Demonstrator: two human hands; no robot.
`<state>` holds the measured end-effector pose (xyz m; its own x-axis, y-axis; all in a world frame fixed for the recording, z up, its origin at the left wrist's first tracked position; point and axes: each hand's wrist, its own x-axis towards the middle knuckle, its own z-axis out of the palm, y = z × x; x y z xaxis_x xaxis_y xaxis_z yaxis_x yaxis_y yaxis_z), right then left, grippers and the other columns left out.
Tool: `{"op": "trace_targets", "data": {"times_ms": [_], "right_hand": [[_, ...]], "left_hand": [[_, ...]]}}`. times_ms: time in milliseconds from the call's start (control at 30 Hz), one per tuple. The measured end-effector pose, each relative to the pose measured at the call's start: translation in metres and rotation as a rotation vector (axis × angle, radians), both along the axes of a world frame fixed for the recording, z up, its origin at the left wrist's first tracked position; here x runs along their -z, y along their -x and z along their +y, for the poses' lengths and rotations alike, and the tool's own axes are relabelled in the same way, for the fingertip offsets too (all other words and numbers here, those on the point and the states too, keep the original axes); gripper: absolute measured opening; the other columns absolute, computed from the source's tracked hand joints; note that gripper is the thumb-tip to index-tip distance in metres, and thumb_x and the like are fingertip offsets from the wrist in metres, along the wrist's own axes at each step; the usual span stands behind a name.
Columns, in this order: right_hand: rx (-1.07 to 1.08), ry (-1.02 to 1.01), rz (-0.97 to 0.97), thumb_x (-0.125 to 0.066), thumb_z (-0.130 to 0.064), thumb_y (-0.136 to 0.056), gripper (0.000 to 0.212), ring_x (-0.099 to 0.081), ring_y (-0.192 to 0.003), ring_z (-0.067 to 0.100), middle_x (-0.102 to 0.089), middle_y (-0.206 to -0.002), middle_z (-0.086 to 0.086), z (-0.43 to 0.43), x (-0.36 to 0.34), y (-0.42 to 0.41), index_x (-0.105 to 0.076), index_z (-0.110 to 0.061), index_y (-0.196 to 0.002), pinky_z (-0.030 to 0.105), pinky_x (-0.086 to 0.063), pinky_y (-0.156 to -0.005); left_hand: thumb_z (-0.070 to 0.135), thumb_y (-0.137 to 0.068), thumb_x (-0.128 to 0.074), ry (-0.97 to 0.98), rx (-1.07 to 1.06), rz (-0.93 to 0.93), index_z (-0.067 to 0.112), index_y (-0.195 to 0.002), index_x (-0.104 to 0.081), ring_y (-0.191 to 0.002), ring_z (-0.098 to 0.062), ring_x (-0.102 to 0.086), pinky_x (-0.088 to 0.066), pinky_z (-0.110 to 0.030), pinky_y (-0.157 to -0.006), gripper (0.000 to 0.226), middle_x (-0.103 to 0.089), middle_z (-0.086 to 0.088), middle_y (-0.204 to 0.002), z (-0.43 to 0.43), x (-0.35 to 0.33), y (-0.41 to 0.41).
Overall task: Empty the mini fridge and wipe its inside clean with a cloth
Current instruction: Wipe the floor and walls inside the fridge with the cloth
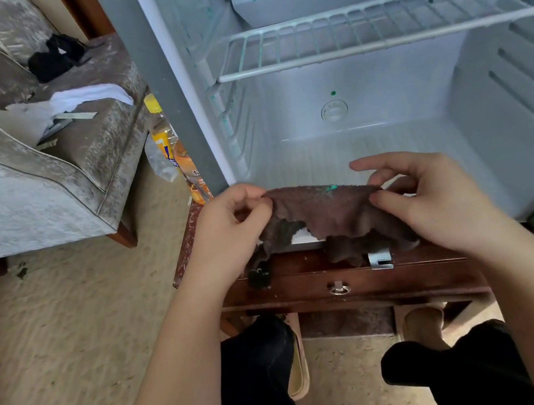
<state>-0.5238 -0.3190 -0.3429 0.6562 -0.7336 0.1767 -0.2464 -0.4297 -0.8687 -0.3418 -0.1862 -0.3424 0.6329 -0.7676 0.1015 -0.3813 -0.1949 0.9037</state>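
From the head view, the left hand (227,224) and right hand (432,202) each pinch an edge of the brown cloth (329,213), stretched just before the bare mini fridge (383,108), probably seeking a clean face, while the orange drink bottles (162,138) stand half hidden behind its side and its top is cut off.

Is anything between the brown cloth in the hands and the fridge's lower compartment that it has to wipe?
Nothing visible. The left hand and right hand pinch the cloth just in front of the open fridge. The floor behind it lies bare, and the wire shelf sits higher up, clear of that path.
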Motion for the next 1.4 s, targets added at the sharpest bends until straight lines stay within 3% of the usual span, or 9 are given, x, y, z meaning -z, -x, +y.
{"op": "trace_targets", "data": {"times_ms": [200, 467, 533, 633, 800, 967, 1067, 1200, 1400], "right_hand": [[-0.042, -0.39, -0.207, -0.061, 0.005, -0.085, 0.038, -0.068, -0.076, 0.015, -0.069, -0.086, -0.003, 0.011, -0.003, -0.011, -0.071, -0.029, -0.098, 0.023, -0.056, -0.069], [-0.264, -0.773, -0.495, -0.057, 0.002, -0.078, 0.04, -0.069, -0.084, 0.025, -0.066, -0.095, 0.016, 0.018, -0.007, -0.02, -0.062, -0.011, -0.115, 0.028, -0.056, -0.069], [-0.236, -0.745, -0.523, -0.056, 0.003, -0.079, 0.042, -0.068, -0.082, 0.022, -0.066, -0.09, 0.011, 0.016, -0.008, -0.019, -0.061, -0.013, -0.117, 0.027, -0.056, -0.068], [-0.186, -0.632, -0.477, -0.053, 0.01, -0.086, 0.04, -0.068, -0.084, 0.02, -0.066, -0.084, 0.002, 0.014, -0.008, -0.019, -0.063, -0.018, -0.113, 0.029, -0.057, -0.074], [-0.052, -0.283, -0.203, -0.054, 0.011, -0.087, 0.045, -0.065, -0.078, 0.02, -0.06, -0.087, 0.001, 0.008, -0.004, -0.019, -0.067, -0.03, -0.1, 0.025, -0.056, -0.08], [-0.195, 0.186, 0.047, -0.073, -0.006, -0.078, 0.054, -0.043, -0.122, -0.004, -0.046, -0.128, -0.012, 0.01, 0.0, -0.022, -0.06, -0.042, -0.115, 0.004, -0.032, -0.097], [-0.27, 0.185, 0.017, -0.076, -0.011, -0.076, 0.037, -0.034, -0.132, -0.009, -0.049, -0.135, -0.02, 0.011, -0.003, -0.026, -0.064, -0.034, -0.102, 0.005, -0.025, -0.104], [-0.182, 0.09, -0.024, -0.078, -0.013, -0.075, 0.023, -0.062, -0.088, -0.004, -0.069, -0.086, -0.017, 0.009, -0.007, -0.036, -0.062, -0.027, -0.083, 0.006, -0.041, -0.078], [0.213, -0.109, -0.247, -0.079, -0.018, -0.071, 0.025, -0.065, -0.081, 0.011, -0.068, -0.085, -0.008, -0.01, -0.001, -0.087, -0.061, -0.031, -0.082, 0.032, -0.054, -0.08]], "left_hand": [[0.015, -0.09, -0.064, -0.009, 0.057, -0.011, 0.024, -0.084, -0.068, -0.075, -0.01, -0.063, -0.049, -0.03, -0.08, 0.012, -0.069, 0.003, -0.073, -0.001, 0.0, 0.004], [0.034, -0.093, -0.056, -0.158, 0.309, 0.07, 0.03, -0.113, -0.069, -0.098, 0.005, -0.062, -0.045, -0.01, -0.086, 0.024, -0.071, 0.017, -0.101, -0.003, -0.005, 0.019], [0.042, -0.087, -0.058, -0.156, 0.334, 0.107, 0.03, -0.109, -0.069, -0.096, 0.007, -0.062, -0.045, -0.007, -0.083, 0.027, -0.071, 0.018, -0.099, -0.003, -0.007, 0.019], [0.023, -0.086, -0.069, -0.103, 0.294, 0.035, 0.024, -0.095, -0.072, -0.084, -0.004, -0.066, -0.051, -0.021, -0.081, 0.01, -0.071, 0.011, -0.084, -0.004, -0.006, 0.02], [0.015, -0.085, -0.07, -0.038, 0.23, -0.037, 0.02, -0.092, -0.073, -0.081, -0.005, -0.066, -0.052, -0.026, -0.082, 0.009, -0.072, 0.008, -0.081, -0.003, -0.004, 0.015], [0.008, -0.085, -0.069, 0.034, 0.219, -0.094, 0.032, -0.091, -0.07, -0.086, -0.008, -0.066, -0.051, -0.027, -0.083, 0.025, -0.071, 0.012, -0.083, -0.002, 0.002, 0.008], [0.001, -0.084, -0.068, 0.096, 0.212, -0.109, 0.035, -0.089, -0.069, -0.084, -0.001, -0.066, -0.049, -0.018, -0.081, 0.034, -0.071, 0.019, -0.082, -0.001, 0.0, 0.006], [0.003, -0.083, -0.07, 0.201, 0.092, -0.174, 0.028, -0.089, -0.07, -0.082, -0.002, -0.067, -0.049, -0.016, -0.079, 0.026, -0.073, 0.014, -0.083, 0.003, -0.006, 0.006], [0.02, -0.089, -0.062, 0.438, -0.366, -0.253, 0.023, -0.086, -0.065, -0.064, -0.01, -0.059, -0.049, -0.025, -0.067, 0.005, -0.065, 0.006, -0.072, 0.014, -0.008, -0.003]]}}
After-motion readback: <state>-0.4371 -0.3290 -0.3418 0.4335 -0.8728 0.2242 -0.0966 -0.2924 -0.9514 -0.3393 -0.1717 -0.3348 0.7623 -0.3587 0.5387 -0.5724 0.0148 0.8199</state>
